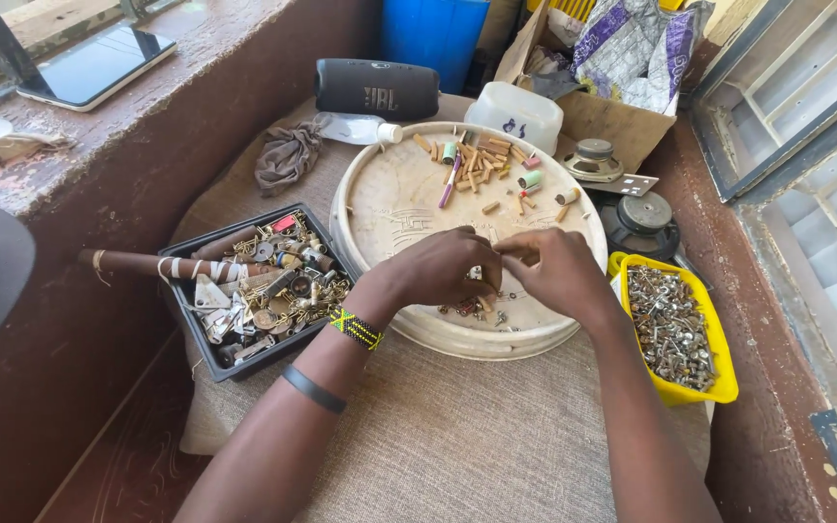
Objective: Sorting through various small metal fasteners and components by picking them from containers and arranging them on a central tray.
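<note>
My left hand (443,268) and my right hand (556,274) meet over the near part of a round white lid (389,199) lying upside down on a cloth-covered table. Both pinch a short tan tube (515,249) between their fingertips. Small metal bits (477,310) lie on the lid just under my hands. At the lid's far side sits a heap of several tan tubes (484,158), with a purple pen (450,183) and two small green cylinders.
A black tray (207,334) of mixed metal parts and keys sits at left, with a brown stick across it. A yellow tub (719,373) of metal screws stands at right. Behind are a black speaker (377,89), a white box, loudspeaker drivers and a cardboard box.
</note>
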